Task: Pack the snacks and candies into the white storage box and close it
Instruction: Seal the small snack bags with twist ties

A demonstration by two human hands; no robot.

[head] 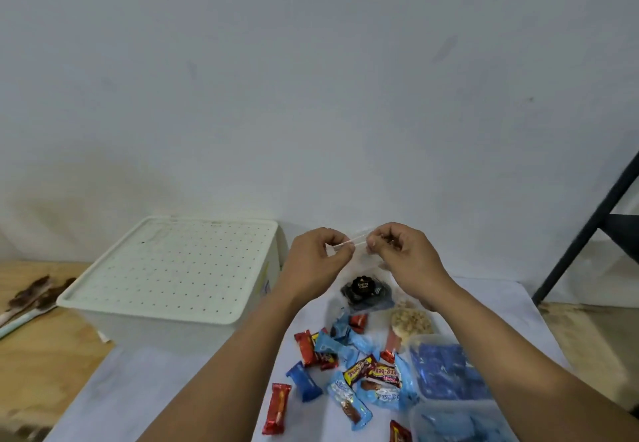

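Observation:
Both hands are raised above the table. My left hand [316, 256] and my right hand [404, 255] pinch the top edge of a clear plastic bag [351, 243] stretched between them. The bag hangs down and holds dark snacks with a black round label [366, 291]. The white storage box [173, 268] stands at the left with its dotted lid on. Below my hands, several wrapped candies and snack bars [359, 372] lie scattered on the white cloth, in red, blue and light-blue wrappers. A bag of pale round snacks [411, 324] lies beside them.
Two clear lidded containers with blue packets [446, 369] sit at the lower right. A wooden tabletop [41, 355] shows at the left with brown pieces and a pale stick [31, 300] on it. A dark metal frame [587, 234] leans at the right, against the white wall.

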